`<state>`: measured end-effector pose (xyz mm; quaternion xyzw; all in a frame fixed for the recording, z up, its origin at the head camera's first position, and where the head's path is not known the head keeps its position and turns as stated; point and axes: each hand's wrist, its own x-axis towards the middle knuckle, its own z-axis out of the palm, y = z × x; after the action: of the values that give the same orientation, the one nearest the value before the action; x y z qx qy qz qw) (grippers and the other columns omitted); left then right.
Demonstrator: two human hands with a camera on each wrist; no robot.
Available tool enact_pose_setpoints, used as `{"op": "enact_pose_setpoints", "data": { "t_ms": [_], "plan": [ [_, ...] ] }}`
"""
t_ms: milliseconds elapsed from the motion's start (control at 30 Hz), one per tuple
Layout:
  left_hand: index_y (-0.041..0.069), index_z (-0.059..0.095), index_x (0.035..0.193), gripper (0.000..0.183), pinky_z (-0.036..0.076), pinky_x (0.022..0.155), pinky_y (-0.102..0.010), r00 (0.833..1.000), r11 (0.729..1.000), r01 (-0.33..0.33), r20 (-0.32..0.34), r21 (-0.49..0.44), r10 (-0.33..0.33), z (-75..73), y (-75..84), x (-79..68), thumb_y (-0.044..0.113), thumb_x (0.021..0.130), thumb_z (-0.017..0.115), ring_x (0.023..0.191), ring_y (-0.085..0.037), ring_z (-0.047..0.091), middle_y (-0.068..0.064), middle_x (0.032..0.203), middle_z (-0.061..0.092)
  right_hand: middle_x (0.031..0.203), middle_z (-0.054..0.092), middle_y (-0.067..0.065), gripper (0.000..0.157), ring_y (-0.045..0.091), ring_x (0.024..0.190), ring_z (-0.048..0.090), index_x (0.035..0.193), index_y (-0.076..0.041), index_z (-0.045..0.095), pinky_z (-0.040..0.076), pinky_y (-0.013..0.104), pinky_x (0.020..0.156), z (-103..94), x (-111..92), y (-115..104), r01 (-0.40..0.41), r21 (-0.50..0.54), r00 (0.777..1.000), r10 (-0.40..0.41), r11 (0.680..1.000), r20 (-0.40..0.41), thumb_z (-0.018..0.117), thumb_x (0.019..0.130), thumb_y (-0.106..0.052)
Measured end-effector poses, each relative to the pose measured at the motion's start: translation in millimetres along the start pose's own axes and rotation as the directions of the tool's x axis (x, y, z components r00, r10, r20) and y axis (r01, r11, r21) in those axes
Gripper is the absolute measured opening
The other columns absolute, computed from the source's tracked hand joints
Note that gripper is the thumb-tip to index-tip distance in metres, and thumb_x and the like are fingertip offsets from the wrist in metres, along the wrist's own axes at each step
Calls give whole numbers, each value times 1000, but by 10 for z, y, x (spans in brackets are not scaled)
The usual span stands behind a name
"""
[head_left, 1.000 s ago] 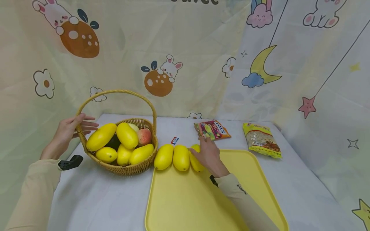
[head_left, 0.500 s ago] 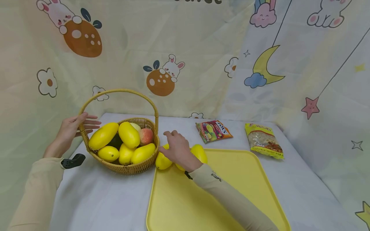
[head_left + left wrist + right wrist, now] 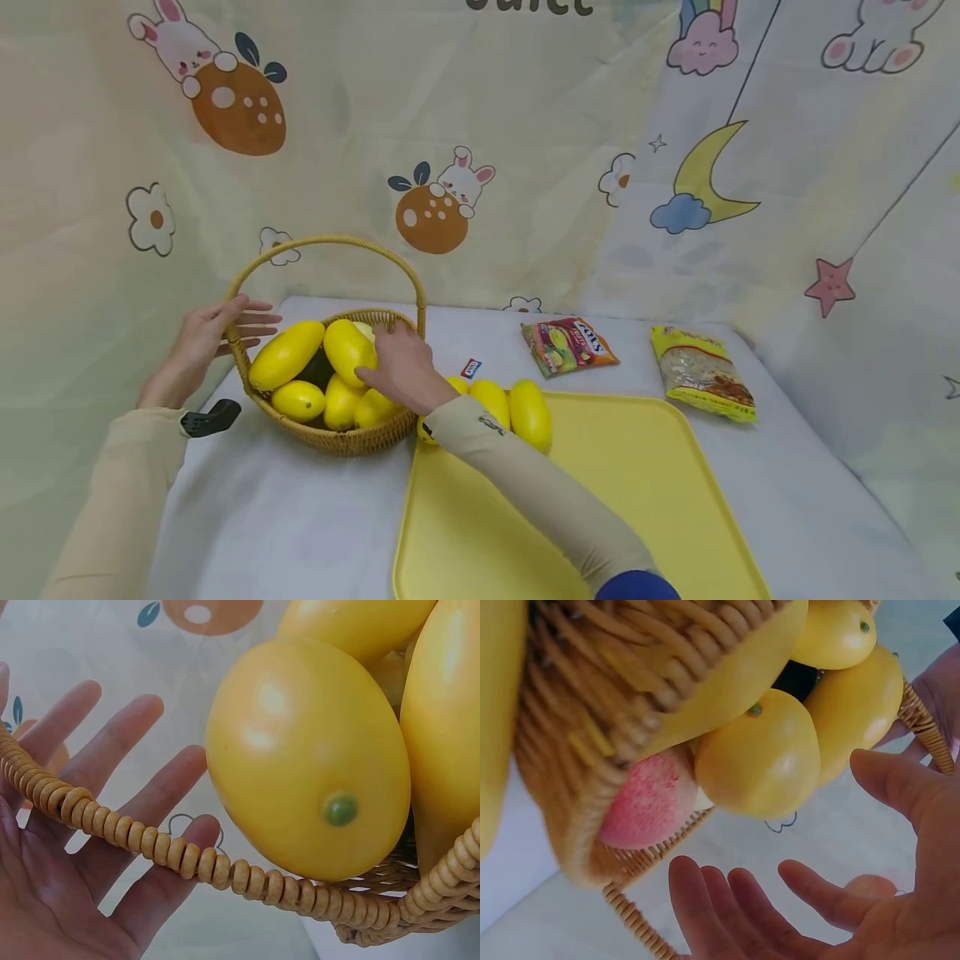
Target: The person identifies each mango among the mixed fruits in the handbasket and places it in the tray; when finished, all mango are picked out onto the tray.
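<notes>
A wicker basket (image 3: 348, 443) holds several yellow mango-like fruits (image 3: 287, 357), a dark green fruit (image 3: 318, 369) and a pink peach (image 3: 651, 801), which the right hand hides in the head view. My left hand (image 3: 197, 343) rests against the left side of the basket handle (image 3: 337, 240), fingers extended; its wrist view shows the handle crossing the palm. Above the basket's right side is my right hand (image 3: 408, 367), fingers spread and nothing held. Three more yellow fruits (image 3: 530, 415) lie at the back left of the yellow tray (image 3: 585, 475), one mostly hidden behind the right sleeve.
Behind the tray lie a Fox's candy bag (image 3: 572, 344) and a small wrapped piece (image 3: 471, 368). A yellow food packet (image 3: 703, 373) is at the back right. A printed cloth backdrop (image 3: 540, 208) rises behind the table.
My right hand has moved left from the third yellow fruit, across the others, to above the basket. The left hand keeps its place at the handle. The head view has shifted slightly.
</notes>
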<state>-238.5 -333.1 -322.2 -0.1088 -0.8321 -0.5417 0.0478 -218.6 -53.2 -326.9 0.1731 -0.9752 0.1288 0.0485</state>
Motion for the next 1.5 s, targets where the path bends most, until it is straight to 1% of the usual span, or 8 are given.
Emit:
{"op": "enact_pose_setpoints", "data": {
  "t_ms": [133, 367, 600, 767, 967, 1167, 1267, 1500],
  "plan": [
    [26, 62, 118, 41, 53, 74, -18, 1000, 1000, 10, 2, -4, -10, 14, -3, -6, 52, 100, 36, 94, 1, 66, 23, 101, 68, 132, 50, 11, 72, 24, 109, 57, 144, -12, 41, 53, 35, 84, 65, 127, -116, -22, -25, 999, 23, 999, 39, 62, 88, -52],
    [23, 61, 122, 47, 52, 74, -18, 999, 999, 35, -7, 0, -35, 31, 18, -1, 54, 99, 35, 92, 4, 65, 23, 101, 68, 129, 52, 8, 78, 20, 100, 60, 145, -17, 39, 53, 32, 76, 204, 286, -273, -80, -164, 994, 92, 983, 67, 58, 85, -63],
    [22, 62, 121, 48, 53, 76, -19, 998, 998, 56, -32, 17, -56, 37, 43, 4, 55, 99, 35, 95, 0, 66, 23, 101, 69, 138, 47, 13, 86, 23, 114, 55, 149, -12, 32, 52, 31, 88, 266, 363, -339, -104, -76, 992, 109, 992, 64, 64, 84, -58],
    [22, 61, 122, 51, 53, 76, -19, 998, 998, 61, -27, 26, -60, 45, 40, 14, 58, 97, 35, 94, 1, 66, 23, 101, 68, 138, 47, 14, 86, 23, 112, 57, 149, -13, 32, 54, 29, 84, 288, 402, -361, -140, -73, 988, 144, 987, 50, 65, 83, -57],
    [25, 62, 121, 46, 52, 73, -18, 998, 998, 55, -25, 2, -55, 16, 11, 14, 56, 98, 36, 91, 3, 65, 19, 103, 70, 137, 47, 12, 84, 23, 113, 56, 149, -15, 33, 54, 28, 84, 319, 458, -401, -161, -108, 984, 168, 981, 63, 64, 83, -58],
    [26, 62, 120, 42, 52, 73, -17, 999, 999, 43, -1, -26, -43, 0, -21, 5, 52, 100, 36, 93, 2, 66, 21, 102, 69, 127, 52, 11, 80, 21, 99, 60, 146, -15, 36, 54, 27, 77, 354, 443, -396, -151, -94, 986, 157, 984, 58, 67, 84, -54],
    [28, 62, 118, 40, 52, 73, -18, 999, 999, 37, 5, -21, -37, 9, -23, -8, 52, 100, 35, 92, 3, 66, 22, 102, 69, 125, 53, 11, 78, 21, 97, 59, 146, -15, 38, 54, 27, 76, 360, 418, -389, -148, -78, 986, 154, 986, 64, 66, 84, -54],
    [28, 62, 117, 39, 52, 73, -18, 1000, 1000, 12, 7, -11, -12, 4, 2, -5, 51, 101, 35, 93, 2, 66, 22, 102, 68, 126, 51, 9, 77, 20, 104, 56, 144, -15, 37, 52, 29, 83, 256, 371, -356, -142, -25, 988, 143, 990, 61, 66, 84, -53]
  ]
}}
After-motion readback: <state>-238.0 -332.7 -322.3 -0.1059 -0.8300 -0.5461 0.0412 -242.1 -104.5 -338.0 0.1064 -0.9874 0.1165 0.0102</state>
